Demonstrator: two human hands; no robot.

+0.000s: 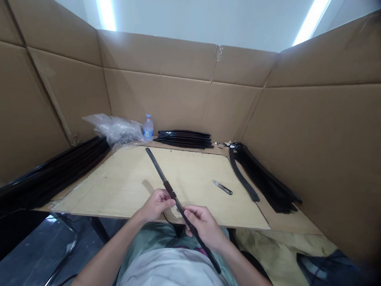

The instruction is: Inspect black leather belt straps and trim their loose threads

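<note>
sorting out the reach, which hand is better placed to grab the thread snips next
Probably the right hand: the thread snips lie nearer it than the left hand. Both hold the dark strip, though.

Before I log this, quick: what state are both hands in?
Left hand: closed, holding the long, thin black strip.
Right hand: closed, holding the same strip, lower in view.

A white top (pixel 167 273), softly creased, fills the bottom centre of the frame. Just above it shows loose pale green legwear (pixel 143 237), its fabric wrinkled, with a small magenta patch (pixel 201 250) between the two. The left hand (pixel 157 206) and right hand (pixel 203 225) are ungloved, the visible forearms (pixel 108 252) uncovered.
</note>
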